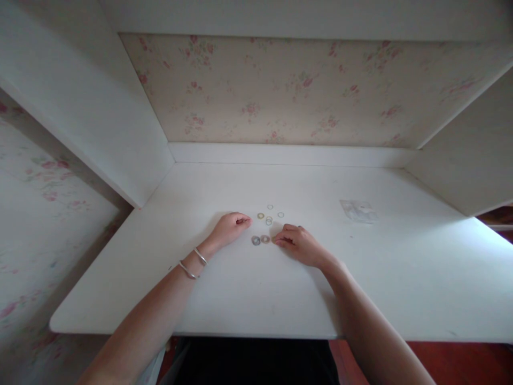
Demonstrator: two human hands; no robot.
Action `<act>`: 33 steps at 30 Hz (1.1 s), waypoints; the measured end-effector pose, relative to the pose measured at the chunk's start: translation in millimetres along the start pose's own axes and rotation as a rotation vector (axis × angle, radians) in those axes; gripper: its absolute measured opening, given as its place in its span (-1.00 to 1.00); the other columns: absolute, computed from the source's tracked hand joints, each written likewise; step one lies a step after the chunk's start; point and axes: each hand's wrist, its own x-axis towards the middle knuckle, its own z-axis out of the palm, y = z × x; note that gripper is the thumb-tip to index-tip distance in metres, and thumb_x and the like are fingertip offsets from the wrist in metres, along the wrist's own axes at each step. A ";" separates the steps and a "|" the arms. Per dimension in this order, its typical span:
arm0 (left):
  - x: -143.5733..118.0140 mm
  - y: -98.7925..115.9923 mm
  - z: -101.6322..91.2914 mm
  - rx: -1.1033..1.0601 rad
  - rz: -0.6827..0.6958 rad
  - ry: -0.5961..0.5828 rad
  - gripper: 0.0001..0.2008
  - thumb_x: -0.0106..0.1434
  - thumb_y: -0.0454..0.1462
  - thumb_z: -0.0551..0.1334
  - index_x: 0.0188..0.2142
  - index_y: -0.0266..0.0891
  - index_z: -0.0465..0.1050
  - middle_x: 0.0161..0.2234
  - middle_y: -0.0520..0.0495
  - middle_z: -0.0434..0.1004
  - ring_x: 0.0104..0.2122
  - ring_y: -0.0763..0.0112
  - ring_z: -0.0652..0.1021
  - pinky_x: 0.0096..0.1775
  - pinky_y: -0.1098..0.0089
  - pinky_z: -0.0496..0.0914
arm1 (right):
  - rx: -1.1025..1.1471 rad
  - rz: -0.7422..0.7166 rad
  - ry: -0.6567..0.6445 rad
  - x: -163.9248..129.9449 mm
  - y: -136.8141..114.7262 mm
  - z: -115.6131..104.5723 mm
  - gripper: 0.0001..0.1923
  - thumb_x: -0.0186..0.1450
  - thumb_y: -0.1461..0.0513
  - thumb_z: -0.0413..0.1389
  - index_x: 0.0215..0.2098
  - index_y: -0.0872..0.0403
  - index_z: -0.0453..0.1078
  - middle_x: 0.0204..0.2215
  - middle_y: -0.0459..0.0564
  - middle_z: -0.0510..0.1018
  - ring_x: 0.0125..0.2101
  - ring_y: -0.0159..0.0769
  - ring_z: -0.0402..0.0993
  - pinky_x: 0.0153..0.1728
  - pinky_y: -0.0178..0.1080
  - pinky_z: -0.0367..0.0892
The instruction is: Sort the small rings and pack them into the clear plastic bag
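Observation:
On the white tabletop, my right hand (pixel 298 243) is closed, its fingertips pinching a small yellowish ring (pixel 274 240). Just left of it lie a pinkish ring cluster (pixel 265 239) and a greyish ring cluster (pixel 255 240), side by side. My left hand (pixel 231 227) rests on the table with its fingers curled together; whatever may be inside them is hidden. Between and beyond the hands are a gold-coloured ring (pixel 261 216), two thin overlapping rings (pixel 269 220), a thin ring (pixel 281 215) and another thin ring (pixel 270 207) farthest back.
A clear plastic bag (pixel 358 211) lies on the table (pixel 256 299) to the right. White panels (pixel 132 133) stand at the left and right, with a low ledge (pixel 296 155) along the back. Two silver bangles (pixel 189 270) are on my left wrist.

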 end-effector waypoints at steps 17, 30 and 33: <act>18.5 11.4 21.0 0.363 0.182 0.059 -0.77 0.26 -0.19 0.12 -0.15 -0.11 0.49 -0.19 -0.02 0.49 -0.35 0.43 0.48 -0.23 0.42 0.35 | -0.079 0.249 0.287 12.7 10.2 13.5 -0.71 0.35 0.16 -0.08 -0.14 -0.02 0.46 -0.33 -0.06 0.47 -0.40 -0.40 0.38 -0.36 -0.36 0.20; 13.7 14.6 21.9 0.515 0.187 0.035 -0.75 0.33 -0.16 0.05 -0.16 -0.08 0.48 -0.20 -0.02 0.45 -0.24 0.41 0.49 -0.20 0.44 0.33 | -0.268 0.284 0.190 21.4 5.4 12.4 -0.70 0.38 0.12 -0.11 -0.17 -0.10 0.46 -0.26 -0.06 0.46 -0.34 -0.38 0.42 -0.37 -0.35 0.17; 13.9 14.3 22.8 0.511 0.176 0.041 -0.74 0.34 -0.16 0.03 -0.18 -0.10 0.48 -0.19 -0.03 0.46 -0.25 0.41 0.49 -0.22 0.44 0.32 | -0.253 0.280 0.200 21.8 6.3 12.6 -0.70 0.38 0.13 -0.12 -0.20 -0.07 0.45 -0.25 -0.07 0.46 -0.34 -0.39 0.42 -0.36 -0.35 0.17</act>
